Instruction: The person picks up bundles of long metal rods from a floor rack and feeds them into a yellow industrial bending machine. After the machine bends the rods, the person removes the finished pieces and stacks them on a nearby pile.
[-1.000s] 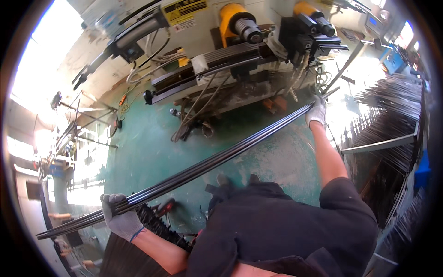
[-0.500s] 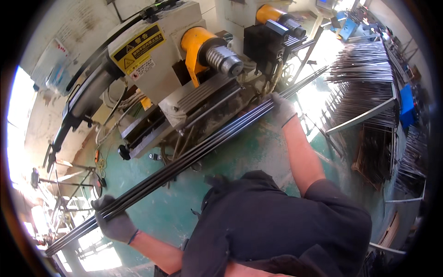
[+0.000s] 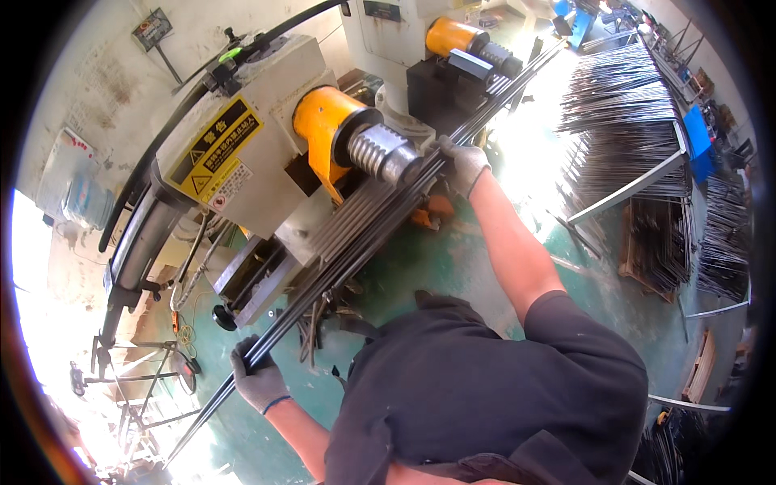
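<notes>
Several long, thin dark metal rods run in a bundle from lower left to upper right, along the front of a machine. My left hand, in a grey work glove, is closed around the bundle's lower-left part. Farther up, my right hand, gloved the same way, grips the bundle near the machine's ridged steel cylinder. Some of its fingers are hidden behind the rods. The bundle lies close along the machine's grooved bed; I cannot tell whether they touch.
An orange-yellow housing stands above the bed, with a second orange housing behind. A rack with many stacked rods stands right, with a pale metal bar across it. Thin metal frames stand at lower left on the green floor.
Both hands have carried the rods toward the machine, so the bundle now lies along its bed. My left hand has moved right in view, and my right hand slightly left and up.
</notes>
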`<state>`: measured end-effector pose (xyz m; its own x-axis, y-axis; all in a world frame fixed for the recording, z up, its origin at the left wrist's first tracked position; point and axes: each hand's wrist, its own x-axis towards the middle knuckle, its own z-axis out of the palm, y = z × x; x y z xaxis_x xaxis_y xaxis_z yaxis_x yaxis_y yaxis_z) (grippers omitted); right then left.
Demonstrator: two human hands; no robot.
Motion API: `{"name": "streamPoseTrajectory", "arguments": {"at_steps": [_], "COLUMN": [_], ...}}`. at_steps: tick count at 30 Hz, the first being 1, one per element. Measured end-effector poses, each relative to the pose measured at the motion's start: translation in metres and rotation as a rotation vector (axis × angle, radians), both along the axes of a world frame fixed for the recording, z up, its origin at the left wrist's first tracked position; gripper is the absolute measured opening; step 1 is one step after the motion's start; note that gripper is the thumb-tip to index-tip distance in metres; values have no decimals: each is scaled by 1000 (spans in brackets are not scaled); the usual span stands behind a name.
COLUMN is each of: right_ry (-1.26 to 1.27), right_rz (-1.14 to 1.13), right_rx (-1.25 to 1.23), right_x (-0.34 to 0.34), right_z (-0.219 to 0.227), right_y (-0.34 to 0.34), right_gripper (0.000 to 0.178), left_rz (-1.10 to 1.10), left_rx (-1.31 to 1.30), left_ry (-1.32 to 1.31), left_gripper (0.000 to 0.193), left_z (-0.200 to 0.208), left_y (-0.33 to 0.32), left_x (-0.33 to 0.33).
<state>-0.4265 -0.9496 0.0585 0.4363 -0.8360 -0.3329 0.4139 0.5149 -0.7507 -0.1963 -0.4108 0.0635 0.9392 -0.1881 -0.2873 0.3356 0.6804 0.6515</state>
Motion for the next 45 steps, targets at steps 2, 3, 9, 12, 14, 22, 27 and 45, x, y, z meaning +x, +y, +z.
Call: {"name": "streamPoseTrajectory", "arguments": {"at_steps": [2, 3, 9, 12, 14, 22, 27, 45], "right_ry": [97, 200, 464, 428, 408, 247, 112, 33], "right_rz": [-21, -66, -192, -216, -210, -112, -20, -167], "right_rx": [-26, -46, -68, -42, -56, -42, 25, 6], "right_x": [9, 13, 30, 30, 26, 58, 60, 29], "right_z": [2, 8, 32, 29, 11, -26, 7, -21], "right_y": [-20, -25, -56, -75, -101, -39, -7, -139], "right_gripper": [36, 39, 69, 76, 70, 41, 28, 18], "left_rz": [-27, -32, -6, -10, 2, -76, -172, -1], "left_rx": [-33, -30, -37, 4, 11, 8, 33, -76], "left_ry": [19, 24, 176, 188, 203, 231, 207, 176], "left_gripper": [35, 35, 32, 33, 34, 34, 37, 23], "left_z": [-9, -12, -20, -11, -10, -19, -14, -31], "left_y": [-14, -21, -66, -92, -108, -172, -177, -163], "left_x": [5, 6, -2, -8, -8, -23, -31, -21]}}
